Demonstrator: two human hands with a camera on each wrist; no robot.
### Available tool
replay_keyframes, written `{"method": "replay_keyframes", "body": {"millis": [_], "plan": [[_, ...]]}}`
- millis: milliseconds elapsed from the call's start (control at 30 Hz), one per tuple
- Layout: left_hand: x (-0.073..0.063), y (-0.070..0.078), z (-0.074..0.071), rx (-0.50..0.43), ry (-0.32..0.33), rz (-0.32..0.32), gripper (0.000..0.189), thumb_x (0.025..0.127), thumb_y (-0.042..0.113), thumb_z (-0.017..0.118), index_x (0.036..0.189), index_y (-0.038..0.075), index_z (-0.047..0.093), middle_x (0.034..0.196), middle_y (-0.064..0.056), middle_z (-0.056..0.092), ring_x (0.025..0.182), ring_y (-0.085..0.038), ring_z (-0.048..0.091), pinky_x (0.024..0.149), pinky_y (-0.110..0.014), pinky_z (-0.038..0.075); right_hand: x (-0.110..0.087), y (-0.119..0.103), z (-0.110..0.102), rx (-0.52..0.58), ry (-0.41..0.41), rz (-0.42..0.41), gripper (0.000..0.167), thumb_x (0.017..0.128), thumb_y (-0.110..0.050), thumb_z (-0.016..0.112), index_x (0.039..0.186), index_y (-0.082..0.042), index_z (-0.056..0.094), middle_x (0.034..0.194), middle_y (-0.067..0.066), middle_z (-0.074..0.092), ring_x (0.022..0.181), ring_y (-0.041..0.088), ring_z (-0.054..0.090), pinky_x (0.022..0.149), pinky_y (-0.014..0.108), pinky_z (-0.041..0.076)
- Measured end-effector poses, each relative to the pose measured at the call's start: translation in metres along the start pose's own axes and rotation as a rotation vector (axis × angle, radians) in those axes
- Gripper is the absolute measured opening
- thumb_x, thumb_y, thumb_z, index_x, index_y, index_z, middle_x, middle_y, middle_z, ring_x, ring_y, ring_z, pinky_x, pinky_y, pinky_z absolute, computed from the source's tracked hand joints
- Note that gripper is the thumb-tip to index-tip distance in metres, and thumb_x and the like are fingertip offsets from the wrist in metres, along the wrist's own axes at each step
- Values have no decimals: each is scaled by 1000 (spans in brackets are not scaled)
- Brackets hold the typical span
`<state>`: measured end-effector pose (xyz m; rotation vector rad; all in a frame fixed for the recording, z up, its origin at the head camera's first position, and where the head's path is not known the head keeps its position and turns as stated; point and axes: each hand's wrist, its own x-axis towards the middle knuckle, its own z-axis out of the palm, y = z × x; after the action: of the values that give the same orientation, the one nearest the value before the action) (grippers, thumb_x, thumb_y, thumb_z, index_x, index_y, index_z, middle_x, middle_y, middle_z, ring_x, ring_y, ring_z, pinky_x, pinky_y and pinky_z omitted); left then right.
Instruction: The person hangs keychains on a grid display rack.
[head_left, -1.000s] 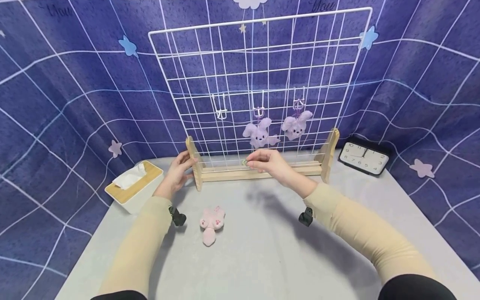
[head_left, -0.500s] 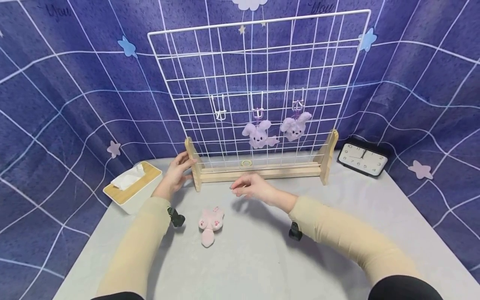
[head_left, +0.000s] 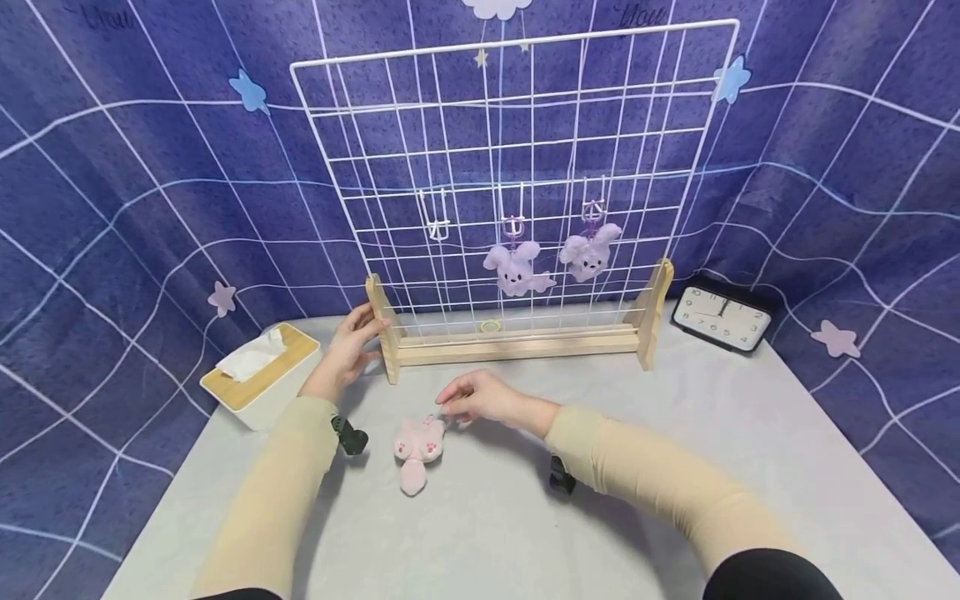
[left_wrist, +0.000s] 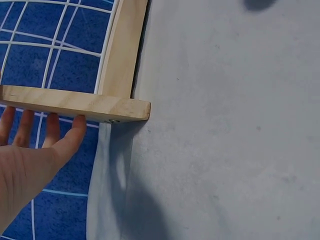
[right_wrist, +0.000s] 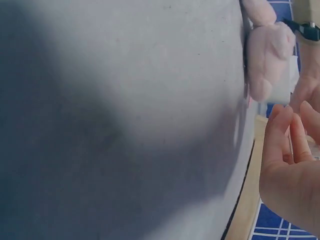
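Note:
My left hand [head_left: 343,354] holds the wooden left end post [head_left: 384,333] of a white wire grid rack [head_left: 517,150]. In the left wrist view its fingertips [left_wrist: 77,125] lie against the post's outer side. My right hand [head_left: 480,397] hovers over the table, fingers loosely bent with nothing seen between them. Close to its fingertips, a pink plush keychain [head_left: 418,442] lies with a small pink loop [head_left: 429,420] on top; in the right wrist view the plush [right_wrist: 267,55] sits just beyond the fingers, apart from them.
Two lilac plush bunny keychains [head_left: 514,268] hang from hooks on the grid. A white hook [head_left: 438,228] at left bears nothing. A yellowish ring [head_left: 491,327] is by the base rail. A tissue box [head_left: 258,375] stands left, a clock [head_left: 723,314] right.
My right hand has left the yellowish ring by the base rail and come down and left, near the pink plush keychain. The left hand stays at the post.

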<state>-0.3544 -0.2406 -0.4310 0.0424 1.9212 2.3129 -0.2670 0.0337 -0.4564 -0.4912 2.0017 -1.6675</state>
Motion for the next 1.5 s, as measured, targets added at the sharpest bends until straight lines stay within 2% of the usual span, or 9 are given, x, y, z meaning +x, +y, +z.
{"method": "replay_keyframes", "body": {"millis": [167, 367, 500, 667, 833, 1067, 1233, 1367, 1500], "plan": [[1, -1, -2, 8, 4, 0, 63, 105, 6, 58, 162, 9, 30, 171, -14, 20, 155, -35, 20, 118, -70, 22, 10, 4, 4, -38, -4, 0, 21, 95, 5, 71, 115, 12, 71, 96, 20, 74, 79, 17, 69, 78, 36, 63], [8, -9, -6, 9, 11, -1, 51, 107, 8, 57, 154, 18, 40, 166, -11, 26, 152, -31, 25, 119, -68, 21, 22, 7, 4, -251, -49, -55, 17, 94, 5, 73, 111, 6, 75, 96, 11, 75, 78, 14, 67, 70, 30, 62], [10, -10, -6, -13, 10, -8, 49, 107, 7, 56, 152, 18, 41, 168, -11, 25, 152, -32, 24, 119, -68, 19, 28, 10, 5, -328, -85, -59, 19, 95, 3, 73, 114, 2, 76, 95, 6, 75, 78, 10, 66, 67, 26, 60], [3, -3, -5, -12, -7, -18, 59, 107, 6, 56, 160, 12, 32, 170, -14, 20, 154, -34, 21, 119, -69, 19, 31, 6, 8, -363, -72, -44, 17, 96, 2, 71, 113, 1, 77, 87, 5, 73, 69, 10, 62, 63, 24, 58], [-6, 4, 1, -4, -19, -21, 58, 106, 5, 57, 158, 11, 34, 169, -16, 21, 153, -35, 22, 118, -69, 20, 32, 8, 11, -401, -39, -47, 15, 93, 4, 75, 107, 1, 78, 83, 7, 73, 64, 10, 63, 61, 23, 58], [2, -1, -3, 0, -15, -13, 62, 106, 6, 57, 162, 8, 29, 169, -15, 22, 154, -35, 22, 118, -70, 20, 34, 8, 12, -460, -30, -58, 13, 91, 3, 77, 103, -1, 80, 77, 0, 70, 57, 7, 59, 56, 20, 55], [7, -7, -5, 11, -4, -2, 62, 107, 8, 57, 163, 11, 29, 170, -13, 22, 154, -33, 22, 118, -69, 20, 36, 9, 12, -492, -25, -77, 13, 89, 5, 79, 100, -3, 79, 78, -1, 64, 56, 7, 57, 54, 21, 56], [10, -10, -5, 14, 2, 1, 61, 107, 8, 57, 162, 12, 31, 169, -12, 25, 153, -33, 25, 118, -69, 22, 36, 9, 13, -517, -21, -80, 11, 89, 4, 79, 98, -4, 78, 79, -2, 57, 55, 7, 56, 53, 21, 55], [10, -10, -5, 19, 14, 2, 58, 107, 7, 57, 160, 12, 34, 167, -13, 28, 151, -33, 27, 117, -70, 23, 37, 8, 15, -545, -30, -83, 8, 91, 3, 78, 94, -4, 78, 73, -3, 56, 54, 7, 55, 52, 19, 52]]}}
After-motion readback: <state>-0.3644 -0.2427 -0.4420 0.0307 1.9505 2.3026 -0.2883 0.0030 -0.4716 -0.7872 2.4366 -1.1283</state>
